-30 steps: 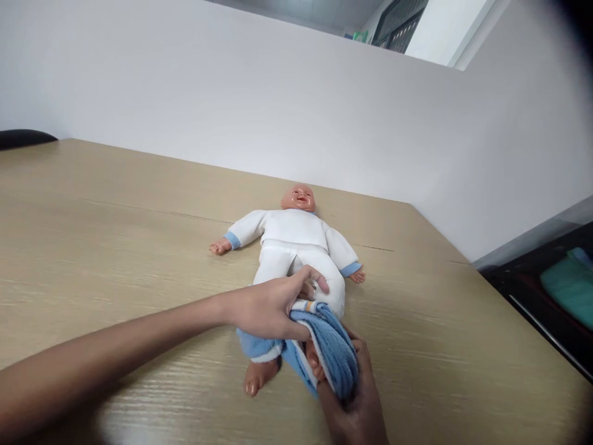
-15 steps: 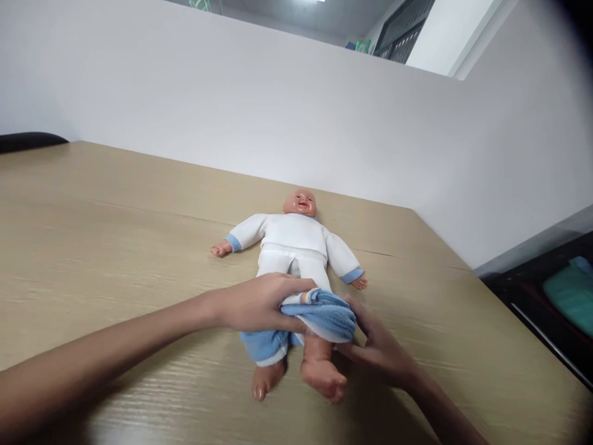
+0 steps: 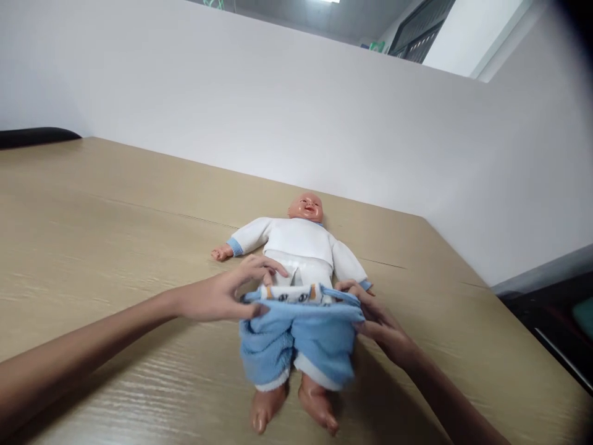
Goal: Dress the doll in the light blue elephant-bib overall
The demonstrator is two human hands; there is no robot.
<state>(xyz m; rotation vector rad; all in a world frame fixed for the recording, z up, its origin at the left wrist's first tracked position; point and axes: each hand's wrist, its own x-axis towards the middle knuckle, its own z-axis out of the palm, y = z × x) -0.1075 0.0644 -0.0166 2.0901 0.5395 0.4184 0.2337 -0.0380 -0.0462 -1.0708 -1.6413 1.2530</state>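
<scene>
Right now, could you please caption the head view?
Both hands hold fuzzy blue trousers partway up a white-clad plastic doll.

It's an even, cool sort of light in here, with a ceiling light (image 3: pixel 325 1) glowing at the top edge of the frame. The white wall (image 3: pixel 231 99) greys off towards the right. Pale glare streaks the table (image 3: pixel 152 383) at lower left, and the doll's head (image 3: pixel 306 209) carries small shiny spots. A soft shadow spreads below the right hand (image 3: pixel 383 324); the blue trousers (image 3: pixel 269 346) look slightly smeared. Blackness rounds off the upper right corner.
</scene>
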